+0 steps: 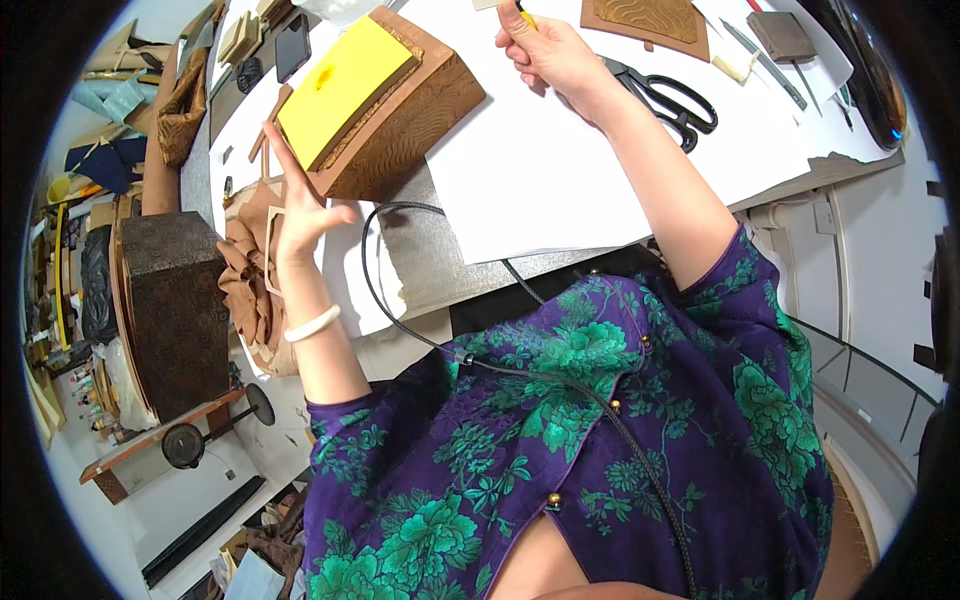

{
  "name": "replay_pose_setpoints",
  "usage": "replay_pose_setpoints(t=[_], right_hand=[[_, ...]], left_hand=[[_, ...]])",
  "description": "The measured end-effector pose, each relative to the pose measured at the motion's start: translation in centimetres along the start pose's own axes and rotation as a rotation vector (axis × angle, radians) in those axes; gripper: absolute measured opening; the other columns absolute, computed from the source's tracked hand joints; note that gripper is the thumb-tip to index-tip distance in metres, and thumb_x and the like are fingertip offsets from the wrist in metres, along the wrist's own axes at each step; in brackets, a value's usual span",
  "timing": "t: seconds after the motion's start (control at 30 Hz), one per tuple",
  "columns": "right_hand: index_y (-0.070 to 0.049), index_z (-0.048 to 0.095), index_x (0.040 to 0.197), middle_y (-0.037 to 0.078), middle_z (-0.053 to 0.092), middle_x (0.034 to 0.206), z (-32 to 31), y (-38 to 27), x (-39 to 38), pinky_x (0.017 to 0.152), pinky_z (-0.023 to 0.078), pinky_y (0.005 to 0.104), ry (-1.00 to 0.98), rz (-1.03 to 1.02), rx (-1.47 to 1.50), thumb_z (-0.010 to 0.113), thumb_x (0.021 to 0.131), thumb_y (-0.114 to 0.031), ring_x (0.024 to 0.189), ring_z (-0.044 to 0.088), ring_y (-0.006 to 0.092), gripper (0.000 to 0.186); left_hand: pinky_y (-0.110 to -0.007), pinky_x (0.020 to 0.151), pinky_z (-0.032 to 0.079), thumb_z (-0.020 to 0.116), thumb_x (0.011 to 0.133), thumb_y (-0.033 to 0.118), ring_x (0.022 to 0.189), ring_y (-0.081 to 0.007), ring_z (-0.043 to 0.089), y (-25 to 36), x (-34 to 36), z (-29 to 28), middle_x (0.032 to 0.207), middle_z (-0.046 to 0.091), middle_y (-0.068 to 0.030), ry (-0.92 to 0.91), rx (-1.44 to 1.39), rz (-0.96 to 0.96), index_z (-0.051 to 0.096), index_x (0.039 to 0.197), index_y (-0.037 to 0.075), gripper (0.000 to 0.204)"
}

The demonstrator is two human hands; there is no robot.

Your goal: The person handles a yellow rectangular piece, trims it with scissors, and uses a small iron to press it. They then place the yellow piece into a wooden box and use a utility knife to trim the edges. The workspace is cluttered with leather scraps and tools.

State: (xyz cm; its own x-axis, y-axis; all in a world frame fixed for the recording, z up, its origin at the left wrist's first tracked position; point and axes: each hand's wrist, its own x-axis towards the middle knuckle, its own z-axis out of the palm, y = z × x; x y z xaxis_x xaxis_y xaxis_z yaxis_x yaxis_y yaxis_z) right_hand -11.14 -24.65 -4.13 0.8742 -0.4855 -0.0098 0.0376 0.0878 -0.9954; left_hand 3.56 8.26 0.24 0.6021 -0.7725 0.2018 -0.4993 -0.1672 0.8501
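Note:
A brown box (pixel 410 139) with a wavy-textured side stands tilted on the table's far left part. On its top lies a bright yellow sheet (pixel 345 85) with a darker wet-looking spot. My left hand (pixel 300 205) is open at the box's near left corner, its fingers stretched along the edge and the thumb apart. To the right of the box my right hand (pixel 545 52) is raised over white paper (pixel 560 175), its fingers closed round a small thing with a yellow part. Most of that thing is hidden. Black-handled scissors (pixel 678 108) lie beside my right wrist.
Crumpled brown leather (pixel 252 270) lies left of my left forearm. A phone (pixel 292 48) is at the far left. A brown textured panel (pixel 648 22) lies far right, near a grey ruler-like strip (pixel 765 62). A black cord (pixel 372 262) loops from the table across my front.

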Motion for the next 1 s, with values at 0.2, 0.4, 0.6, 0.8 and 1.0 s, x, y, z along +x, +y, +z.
replay_pose_setpoints(t=[0.2, 0.4, 0.6, 0.8, 1.0], right_hand=[[-0.008, 0.062, 0.089, -0.006, 0.044, 0.061, -0.2, -1.2, 0.0, 0.046, 0.039, 0.0250, -0.100, 0.142, 0.095, 0.025, 0.097, -0.084, 0.051, 0.044, 0.0077, 0.084], [-0.010, 0.055, 0.073, -0.010, 0.037, 0.055, 0.3, -4.4, -3.6, 0.045, 0.026, 0.0206, -0.077, 0.280, -0.002, 0.055, 0.098, -0.070, 0.047, 0.033, 0.0028, 0.065], [-0.009, 0.056, 0.067, -0.008, 0.041, 0.053, 1.4, -2.9, -3.0, 0.044, 0.025, 0.0242, 0.042, 0.218, -0.194, 0.052, 0.102, -0.063, 0.045, 0.030, 0.0044, 0.064], [0.001, 0.070, 0.070, 0.013, 0.064, 0.063, 1.8, -0.5, -1.1, 0.070, 0.049, 0.0389, 0.033, 0.150, -0.379, 0.045, 0.096, -0.053, 0.061, 0.060, 0.0259, 0.064], [0.001, 0.072, 0.071, 0.016, 0.067, 0.067, 2.6, -0.7, -0.3, 0.074, 0.051, 0.0403, 0.013, 0.121, -0.411, 0.044, 0.096, -0.049, 0.065, 0.064, 0.0290, 0.062]], left_hand=[[-0.049, 0.118, 0.041, 0.095, 0.058, 0.036, 0.139, -0.0340, 0.046, -0.4, 0.6, 2.3, 0.155, 0.039, -0.0181, 0.191, 0.059, 0.042, 0.004, 0.167, 0.024, 0.142], [-0.045, 0.119, 0.035, 0.090, 0.065, 0.032, 0.142, -0.0311, 0.043, 0.9, 1.8, 0.7, 0.155, 0.042, -0.0163, 0.199, -0.177, -0.060, 0.014, 0.167, 0.016, 0.129], [-0.044, 0.123, 0.028, 0.087, 0.069, 0.034, 0.146, -0.0313, 0.038, 0.6, 2.7, -0.3, 0.158, 0.039, -0.0169, 0.196, -0.286, -0.127, 0.017, 0.166, 0.009, 0.122], [-0.045, 0.123, 0.029, 0.084, 0.071, 0.034, 0.147, -0.0322, 0.038, 0.6, 3.0, -0.7, 0.157, 0.039, -0.0216, 0.167, -0.298, -0.127, 0.014, 0.165, 0.005, 0.121], [-0.045, 0.122, 0.029, 0.084, 0.071, 0.035, 0.146, -0.0320, 0.038, 0.5, 3.1, -0.7, 0.157, 0.038, -0.0212, 0.174, -0.290, -0.130, 0.015, 0.165, 0.004, 0.120]])
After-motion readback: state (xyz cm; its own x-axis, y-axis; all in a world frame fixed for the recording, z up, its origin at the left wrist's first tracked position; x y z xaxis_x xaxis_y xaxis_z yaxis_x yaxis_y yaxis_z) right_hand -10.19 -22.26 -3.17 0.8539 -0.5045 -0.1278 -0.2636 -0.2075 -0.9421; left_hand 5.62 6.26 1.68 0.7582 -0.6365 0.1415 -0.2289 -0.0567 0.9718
